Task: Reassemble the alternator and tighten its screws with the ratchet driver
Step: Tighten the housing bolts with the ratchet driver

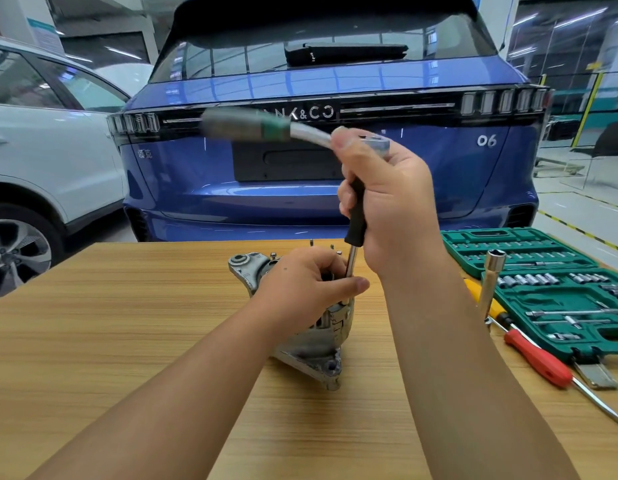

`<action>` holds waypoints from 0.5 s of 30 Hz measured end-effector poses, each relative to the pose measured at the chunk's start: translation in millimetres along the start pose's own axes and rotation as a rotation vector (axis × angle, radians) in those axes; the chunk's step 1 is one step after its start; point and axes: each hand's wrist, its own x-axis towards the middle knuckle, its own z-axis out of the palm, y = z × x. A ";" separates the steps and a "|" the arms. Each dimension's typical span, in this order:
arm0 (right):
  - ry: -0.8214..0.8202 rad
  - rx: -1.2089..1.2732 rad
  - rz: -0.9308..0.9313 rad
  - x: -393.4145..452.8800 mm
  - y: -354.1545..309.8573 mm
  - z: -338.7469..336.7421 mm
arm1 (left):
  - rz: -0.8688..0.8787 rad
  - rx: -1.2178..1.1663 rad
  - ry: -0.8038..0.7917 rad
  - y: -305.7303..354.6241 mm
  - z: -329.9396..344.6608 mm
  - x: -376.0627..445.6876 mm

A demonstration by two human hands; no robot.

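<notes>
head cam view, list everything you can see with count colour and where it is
alternator: one, silver metal, centre of the table
ratchet driver: one, black grip on a steel shaft with a blurred grey and green handle, upright over the alternator
socket set case: one, green, open, right side of the table
red screwdriver: one, red handle, in front of the case
yellow screwdriver: one, yellow handle, partly hidden beside the case
long socket: one, silver, standing by the case
table: one, light wood
blue car: one, behind the table
white car: one, far left
left hand: grips the alternator
right hand: grips the ratchet driver
</notes>
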 end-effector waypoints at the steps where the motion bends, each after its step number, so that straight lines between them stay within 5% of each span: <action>1: 0.025 -0.060 -0.011 0.3 -0.5 1.1 | 0.006 0.000 0.001 -0.4 -0.2 0.7; 7: -0.189 0.104 0.219 1.8 -6.3 -8.2 | -0.026 -0.005 -0.007 -4.0 -2.1 1.8; 15: -0.239 0.273 0.278 2.1 -4.8 -13.3 | -0.018 0.000 -0.016 -2.6 -4.6 0.6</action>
